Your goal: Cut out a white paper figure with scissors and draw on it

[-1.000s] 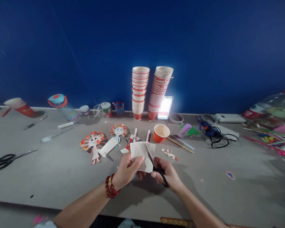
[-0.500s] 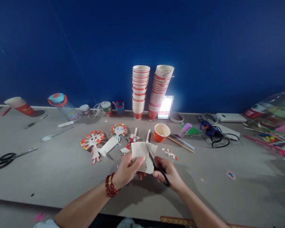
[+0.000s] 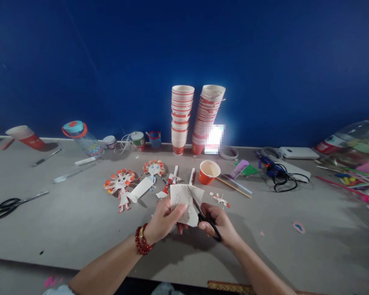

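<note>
My left hand (image 3: 167,219), with red beads at the wrist, pinches a white piece of paper (image 3: 180,200) that carries drawn dark outlines. Black-handled scissors (image 3: 213,230) are in my right hand (image 3: 223,223), fingers through the loops. Their blades lie across the right part of the paper. Beyond my left hand, two paper figures with orange-fringed heads lie on the table, one in a pinkish dress (image 3: 123,188) and one with blue eyes (image 3: 154,169). A curled white paper strip (image 3: 141,189) rests beside them. Paper scraps (image 3: 220,199) lie beyond my right hand.
An orange paper cup (image 3: 209,172) stands ahead, before two tall cup stacks (image 3: 183,119) at the blue wall. Another pair of scissors (image 3: 12,205) lies far left. To the right are a glue gun (image 3: 273,170) with a coiled cable and a heap of craft pieces (image 3: 356,184).
Very little differs. My right hand and the scissors have shifted slightly to the right and down; the paper stays in my left hand.
</note>
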A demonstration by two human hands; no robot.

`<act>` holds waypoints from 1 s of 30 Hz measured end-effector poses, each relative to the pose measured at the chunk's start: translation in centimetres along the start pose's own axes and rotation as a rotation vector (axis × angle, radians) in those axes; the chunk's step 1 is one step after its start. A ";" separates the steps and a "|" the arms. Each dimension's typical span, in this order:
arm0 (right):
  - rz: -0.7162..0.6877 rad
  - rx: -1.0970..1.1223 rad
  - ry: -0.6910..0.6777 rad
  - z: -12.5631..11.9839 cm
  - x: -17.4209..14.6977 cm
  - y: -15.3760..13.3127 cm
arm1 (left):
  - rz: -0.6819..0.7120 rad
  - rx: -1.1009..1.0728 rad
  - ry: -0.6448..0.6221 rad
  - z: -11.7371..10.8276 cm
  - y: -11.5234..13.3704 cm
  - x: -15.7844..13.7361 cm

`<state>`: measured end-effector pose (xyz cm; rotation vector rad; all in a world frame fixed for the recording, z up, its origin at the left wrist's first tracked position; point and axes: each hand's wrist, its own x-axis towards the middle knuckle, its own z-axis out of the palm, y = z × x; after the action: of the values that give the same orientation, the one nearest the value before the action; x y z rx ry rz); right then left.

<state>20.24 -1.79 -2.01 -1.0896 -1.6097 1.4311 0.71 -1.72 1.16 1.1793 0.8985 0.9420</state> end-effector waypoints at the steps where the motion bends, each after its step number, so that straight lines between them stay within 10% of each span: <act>1: 0.004 0.000 -0.006 -0.1 0.0 0.0 | -0.008 0.007 -0.001 -0.1 0.0 0.0; 30: -0.129 -0.168 -0.059 -1.8 0.2 -0.1 | -0.093 0.086 -0.105 -2.0 0.0 0.3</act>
<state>21.80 -0.91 -1.67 -1.0239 -1.8347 1.2726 -1.07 -0.76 0.83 1.2375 0.9081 0.7656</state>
